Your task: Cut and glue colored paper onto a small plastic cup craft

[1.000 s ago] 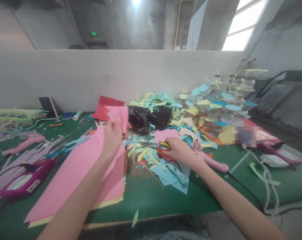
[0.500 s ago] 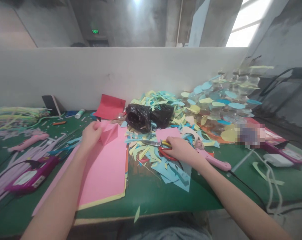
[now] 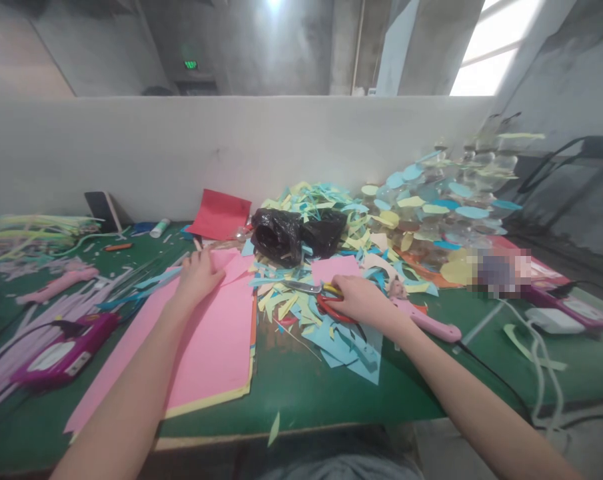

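Observation:
My left hand (image 3: pixel 198 277) lies over the upper part of a stack of pink paper (image 3: pixel 206 353), its fingers stretched out and the thumb apart. Beside the thumb, a folded flap of the pink sheet rests low against the stack. Around the red and yellow handles of a pair of scissors (image 3: pixel 306 287), my right hand (image 3: pixel 358 299) is closed, with the blades pointing left over paper scraps. Under that hand lie light blue offcuts (image 3: pixel 364 360), and a small pink sheet (image 3: pixel 334 268) sits just beyond it.
Black plastic bags (image 3: pixel 277 237) stand before a heap of scraps (image 3: pixel 311 197). Pink glue guns (image 3: pixel 426 320) lie at either side, with purple power boxes (image 3: pixel 68 350) and cords. Paper discs on clear cups (image 3: pixel 446 207) fill the back right. A white partition (image 3: pixel 156 153) closes off the back.
My left hand has gone from pinching the raised pink corner to lying flatter on the stack, slightly further right. The flap has come down. My right hand and the scissors stay put.

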{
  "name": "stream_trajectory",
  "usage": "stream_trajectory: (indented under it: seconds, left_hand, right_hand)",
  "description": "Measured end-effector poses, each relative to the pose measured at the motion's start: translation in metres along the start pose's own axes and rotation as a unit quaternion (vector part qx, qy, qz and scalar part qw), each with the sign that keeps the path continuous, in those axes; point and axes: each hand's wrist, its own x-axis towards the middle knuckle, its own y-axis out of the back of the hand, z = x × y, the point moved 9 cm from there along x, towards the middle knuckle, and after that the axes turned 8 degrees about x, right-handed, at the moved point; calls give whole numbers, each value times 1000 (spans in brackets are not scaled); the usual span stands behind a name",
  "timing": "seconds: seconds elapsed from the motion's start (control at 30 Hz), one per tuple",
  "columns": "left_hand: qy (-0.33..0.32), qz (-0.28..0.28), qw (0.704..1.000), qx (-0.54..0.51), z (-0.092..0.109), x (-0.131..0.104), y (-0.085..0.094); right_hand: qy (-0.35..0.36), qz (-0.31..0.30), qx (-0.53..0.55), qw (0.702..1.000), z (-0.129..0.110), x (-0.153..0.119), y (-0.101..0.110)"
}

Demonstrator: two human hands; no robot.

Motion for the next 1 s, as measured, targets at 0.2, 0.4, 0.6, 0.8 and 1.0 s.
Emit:
stream_trajectory:
  seconds: [0.2,0.4,0.6,0.8,1.0]
  left_hand:
    - [97,-28,994,-39,-23,-3,-6]
    - [73,-5,991,-114,-21,4,-5]
    - [108,3,979,-175,-22,2,-3]
    - [143,-13,954,-262,-29,1,-2]
    - [196,-9,890,-411,-35,-2,9]
  right_hand:
    - [2,-6,-2,1000,-1,-1,1]
    - [4,-6,-2,1000,0,-1,0]
    - [3,-6,-5,1000,1,0,-1]
    - [1,-10,-7,1000,0,0,-2]
    - [11,-19,-7,1000,1,-1,-5]
